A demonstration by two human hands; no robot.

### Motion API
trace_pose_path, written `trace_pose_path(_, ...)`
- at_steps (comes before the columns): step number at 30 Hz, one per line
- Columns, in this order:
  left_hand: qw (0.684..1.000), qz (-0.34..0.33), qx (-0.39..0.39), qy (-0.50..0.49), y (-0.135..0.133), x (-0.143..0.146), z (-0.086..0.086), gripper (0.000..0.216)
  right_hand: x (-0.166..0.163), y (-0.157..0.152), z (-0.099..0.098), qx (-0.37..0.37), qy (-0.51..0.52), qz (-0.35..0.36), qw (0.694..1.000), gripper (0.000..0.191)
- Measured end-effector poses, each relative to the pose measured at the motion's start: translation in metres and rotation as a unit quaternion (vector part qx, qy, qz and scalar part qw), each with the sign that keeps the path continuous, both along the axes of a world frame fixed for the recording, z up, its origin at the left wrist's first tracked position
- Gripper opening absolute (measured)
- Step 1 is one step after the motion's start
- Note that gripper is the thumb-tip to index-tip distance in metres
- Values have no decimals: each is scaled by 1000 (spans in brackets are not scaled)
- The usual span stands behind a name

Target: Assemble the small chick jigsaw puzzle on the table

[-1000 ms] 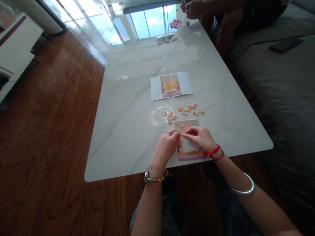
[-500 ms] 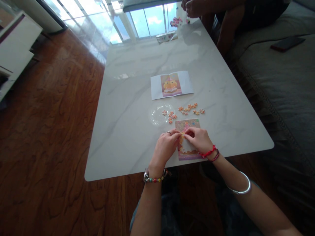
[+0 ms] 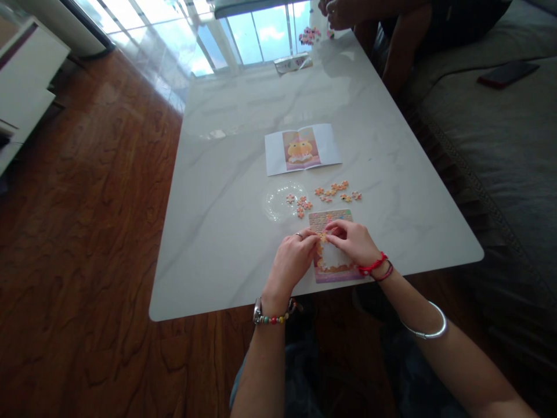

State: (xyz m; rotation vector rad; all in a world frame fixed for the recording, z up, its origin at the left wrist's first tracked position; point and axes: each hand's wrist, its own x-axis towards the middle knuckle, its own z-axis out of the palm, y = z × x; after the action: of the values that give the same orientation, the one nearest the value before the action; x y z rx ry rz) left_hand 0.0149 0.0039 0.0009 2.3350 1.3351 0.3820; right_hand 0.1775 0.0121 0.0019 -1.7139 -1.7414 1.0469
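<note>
A small pink and orange jigsaw puzzle [image 3: 333, 264] lies near the front edge of the white marble table [image 3: 243, 174]. My left hand [image 3: 292, 261] and my right hand [image 3: 354, 242] meet over its left side, fingers pinched together on a small orange puzzle piece [image 3: 322, 236]. Loose puzzle pieces [image 3: 337, 191] lie just beyond the puzzle, and a few more [image 3: 301, 205] sit beside a clear plastic bag [image 3: 281, 203]. A folded reference picture [image 3: 302, 149] lies further back.
Another person's hands [image 3: 339, 8] work at the far end beside more pieces [image 3: 308, 36] and a small packet [image 3: 292, 62]. A grey sofa [image 3: 500, 128] with a dark phone [image 3: 505, 74] runs along the right. Wooden floor [image 3: 87, 203] is to the left.
My hands stay pinched over the puzzle's left side; the right hand has shifted slightly up the puzzle. The view has tilted a little.
</note>
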Motion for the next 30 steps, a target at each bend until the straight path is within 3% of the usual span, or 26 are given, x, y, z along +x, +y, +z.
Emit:
trace_pose_path(9,1000,10,9,-1,-2,5,0,20,46,10,1,-72,-28,82,994,12)
trace_pose_path(20,999,-20,28,-11,-5,22,-3,23,36,6,3,-29,-50,51,997,9)
trace_pose_path(23,999,4,21,-32,-5,25,-3,20,33,5,2,-61,26,32,997,11)
trace_pose_path(27,992,81,-21,-96,-6,31,-3,15,24,1,1,-136,177,-13,975,18)
trace_pose_path(30,988,111,-29,-100,-6,35,-3,17,19,-2,0,-162,199,-42,966,17)
